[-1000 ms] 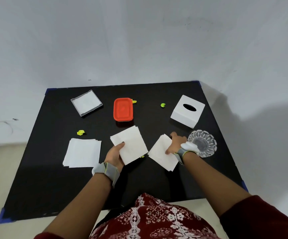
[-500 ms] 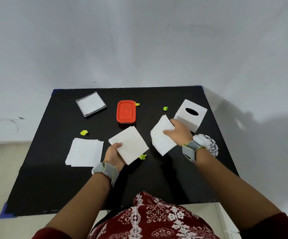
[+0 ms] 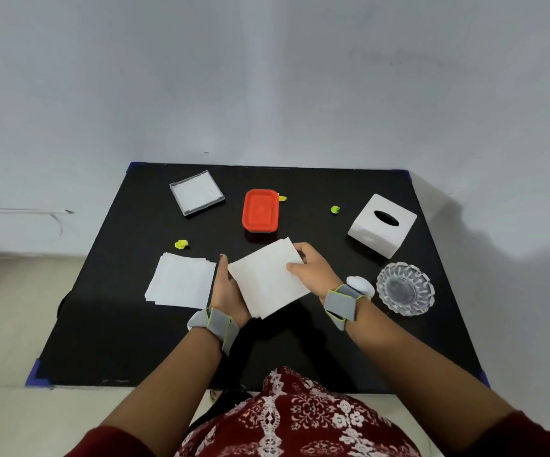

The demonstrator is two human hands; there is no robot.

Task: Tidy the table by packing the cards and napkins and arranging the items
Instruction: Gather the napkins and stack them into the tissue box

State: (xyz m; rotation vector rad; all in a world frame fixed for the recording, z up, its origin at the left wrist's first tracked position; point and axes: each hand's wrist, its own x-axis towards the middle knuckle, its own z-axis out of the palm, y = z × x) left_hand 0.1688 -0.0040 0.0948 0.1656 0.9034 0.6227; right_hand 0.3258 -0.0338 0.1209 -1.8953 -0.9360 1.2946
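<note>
Fingers (image 3: 301,249) of left hand (image 3: 229,291), right hand (image 3: 316,270) at opposite edges of napkins (image 3: 267,278)

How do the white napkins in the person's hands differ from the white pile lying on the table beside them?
The held napkins are gripped by the left hand and right hand, turned corner-on like a diamond; the table pile lies untouched on the table, roughly square to its edge. The held napkins look nearly aligned; the table pile's edges are staggered. Both are white, square sheets.
</note>
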